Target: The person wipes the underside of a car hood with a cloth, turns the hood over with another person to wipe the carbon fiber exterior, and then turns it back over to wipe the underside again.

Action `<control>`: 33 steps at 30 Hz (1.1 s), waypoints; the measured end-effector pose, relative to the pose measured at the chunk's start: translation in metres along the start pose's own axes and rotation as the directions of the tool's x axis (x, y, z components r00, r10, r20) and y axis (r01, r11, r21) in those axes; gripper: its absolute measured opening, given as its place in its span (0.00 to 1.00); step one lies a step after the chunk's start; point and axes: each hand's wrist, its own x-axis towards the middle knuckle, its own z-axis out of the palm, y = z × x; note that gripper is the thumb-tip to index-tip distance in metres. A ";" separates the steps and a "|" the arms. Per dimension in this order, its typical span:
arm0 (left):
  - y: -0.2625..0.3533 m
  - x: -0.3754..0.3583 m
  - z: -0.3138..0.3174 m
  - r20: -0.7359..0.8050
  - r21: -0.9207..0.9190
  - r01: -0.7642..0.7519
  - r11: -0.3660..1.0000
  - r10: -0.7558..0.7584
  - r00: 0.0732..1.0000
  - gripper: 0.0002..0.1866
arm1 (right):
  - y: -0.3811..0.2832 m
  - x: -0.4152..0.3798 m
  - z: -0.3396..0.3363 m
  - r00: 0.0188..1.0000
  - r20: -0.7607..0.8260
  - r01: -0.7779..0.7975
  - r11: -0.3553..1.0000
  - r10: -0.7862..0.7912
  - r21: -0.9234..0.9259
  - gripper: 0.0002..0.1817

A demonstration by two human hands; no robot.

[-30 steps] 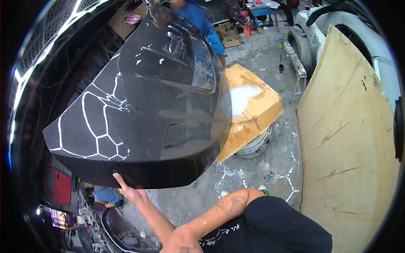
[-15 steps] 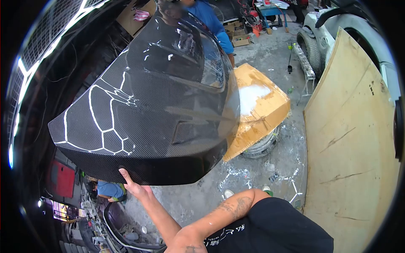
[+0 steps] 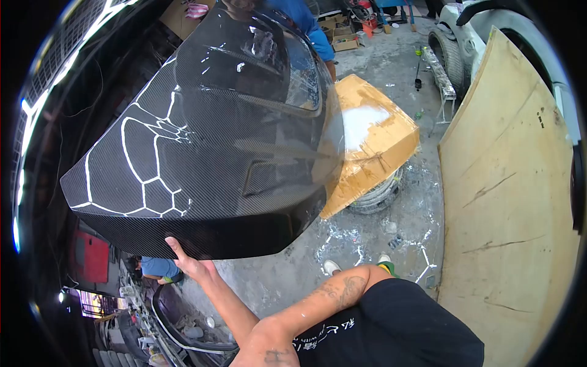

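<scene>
A large, glossy black carbon-fibre car hood (image 3: 226,147) spans the left and middle of the head view, tilted, with bright reflections along its left side. My left hand (image 3: 192,265) is closed on its lower edge. The thumb lies against the outer face and the fingers go underneath, partly hidden. A recessed vent shape (image 3: 262,177) shows in the panel's lower right, and a larger framed opening (image 3: 306,79) higher up. My right hand is out of sight.
A person in blue (image 3: 315,40) stands behind the hood's far end. A yellowish box-like piece (image 3: 382,156) rests on stacked tires (image 3: 376,197) to its right. A tall plywood sheet (image 3: 507,183) stands at right. Another person (image 3: 160,268) is low at left, near car parts (image 3: 168,327).
The hood and my left hand appear slightly higher and farther left. The surroundings have also shifted upward in view. My grip on the edge looks the same.
</scene>
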 end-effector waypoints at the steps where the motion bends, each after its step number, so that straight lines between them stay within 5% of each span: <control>1: 0.001 0.001 -0.001 0.009 -0.001 0.006 1.000 -0.006 1.000 0.24 | 0.001 0.001 0.000 0.999 0.001 0.033 0.999 -0.033 -0.019 0.33; 5: -0.002 0.005 -0.007 -0.023 0.022 -0.017 1.000 0.018 1.000 0.26 | -0.004 0.001 0.005 0.993 -0.115 -0.008 0.994 0.021 0.111 0.33; 8: -0.002 0.005 -0.009 -0.019 0.006 0.002 1.000 -0.002 1.000 0.26 | 0.001 -0.003 0.001 0.992 0.033 -0.121 0.992 0.120 0.044 0.34; 10: -0.002 0.004 -0.005 -0.016 0.034 -0.020 0.999 0.020 1.000 0.26 | 0.002 -0.001 -0.001 0.999 0.023 0.046 0.999 -0.045 -0.023 0.35; 14: -0.002 0.003 -0.005 -0.010 0.050 -0.025 0.998 0.026 1.000 0.26 | -0.005 0.001 0.005 0.994 -0.098 0.048 0.998 -0.051 -0.036 0.32; 16: -0.002 0.003 -0.006 -0.007 0.039 -0.013 0.999 0.013 1.000 0.25 | -0.007 -0.001 0.004 0.994 -0.075 -0.071 0.997 0.073 0.035 0.31; 20: -0.001 0.005 -0.008 0.020 0.013 0.004 1.000 -0.004 1.000 0.24 | 0.000 0.000 -0.005 0.994 0.103 -0.033 0.999 0.033 -0.003 0.31; 23: -0.005 0.006 -0.010 -0.052 0.027 -0.025 0.999 0.027 0.998 0.23 | 0.000 0.002 0.001 0.997 0.073 -0.001 1.000 0.001 -0.005 0.31; 25: -0.004 0.007 -0.011 -0.019 0.008 -0.012 1.000 0.012 1.000 0.23 | -0.003 0.003 0.009 0.983 -0.173 0.072 0.996 -0.063 0.044 0.29; 31: -0.001 0.004 -0.011 -0.042 0.034 -0.007 0.999 0.008 0.999 0.24 | -0.001 -0.002 -0.004 0.991 0.115 -0.066 0.996 0.072 -0.051 0.31; 33: -0.003 0.007 -0.013 -0.028 0.028 -0.023 0.999 0.024 0.999 0.24 | -0.002 0.001 0.002 1.000 0.014 0.004 0.999 -0.003 -0.038 0.28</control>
